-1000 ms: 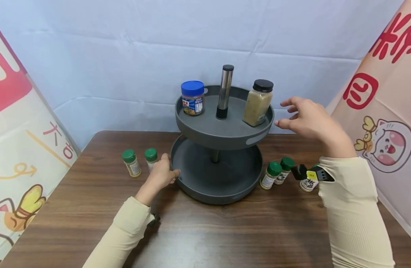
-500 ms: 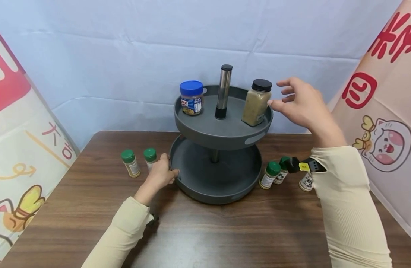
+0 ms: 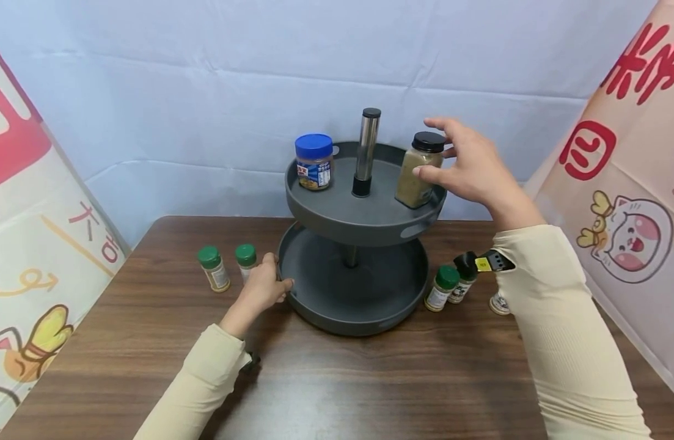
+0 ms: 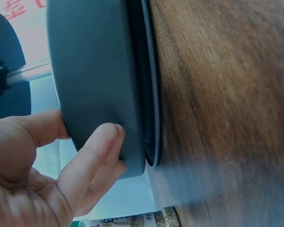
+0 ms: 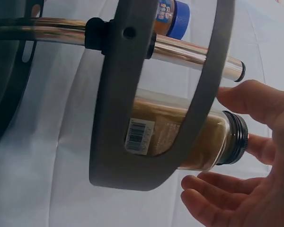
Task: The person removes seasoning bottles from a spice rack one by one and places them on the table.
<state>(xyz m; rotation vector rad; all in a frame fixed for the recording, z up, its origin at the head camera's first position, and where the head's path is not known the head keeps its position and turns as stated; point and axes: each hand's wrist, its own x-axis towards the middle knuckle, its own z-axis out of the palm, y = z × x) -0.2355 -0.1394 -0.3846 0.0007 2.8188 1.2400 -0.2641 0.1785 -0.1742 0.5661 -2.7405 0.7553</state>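
A dark grey two-tier rotating tray (image 3: 342,302) stands on the table with a metal post through its middle. My left hand (image 3: 260,282) grips the lower tier's rim at the left, with the thumb at the upper edge and fingers against the outer wall (image 4: 92,90). On the upper tier, at its right, a square jar (image 3: 410,180) of tan powder with a black lid stands upright. My right hand (image 3: 468,162) is spread around the jar from the right, thumb in front and fingers behind. In the right wrist view gaps show between the lower fingers (image 5: 213,196) and the jar.
A blue-lidded jar (image 3: 315,162) stands at the upper tier's left. Green-capped spice bottles (image 3: 214,269) stand on the table left of the tray, and more spice bottles (image 3: 441,288) to its right. Behind hangs a pale cloth (image 3: 205,110); printed cloths (image 3: 628,201) flank the table.
My right hand has moved left from beside the upper tier to around the tan powder jar. The left hand keeps its hold on the lower rim. The jars have not visibly moved.
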